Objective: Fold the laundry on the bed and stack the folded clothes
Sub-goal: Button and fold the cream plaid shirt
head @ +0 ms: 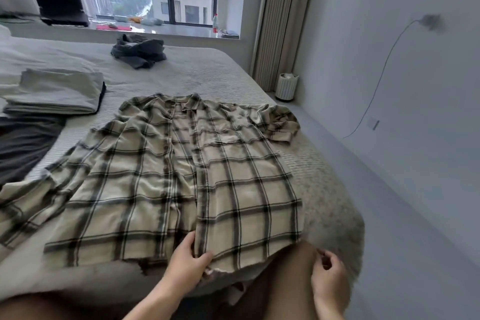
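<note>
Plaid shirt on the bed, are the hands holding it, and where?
The left hand pinches the plaid shirt at its bottom hem, beside the front opening. The right hand holds nothing.

So the plaid shirt (176, 176) lies spread flat on the bed (207, 70), filling the middle of the frame, collar toward the top. Left hand (185, 265) sits at its bottom hem, lower centre; right hand (328, 277) is off the shirt at lower right. Folded stack (57, 93) is at mid left, with a flat dark garment (23, 148) just below it. An unfolded clothes pile (139, 50) sits up top, near the windowsill (181, 30). Laptop (61, 2) at upper left, small bin (286, 86) on the floor right of the bed.
</note>
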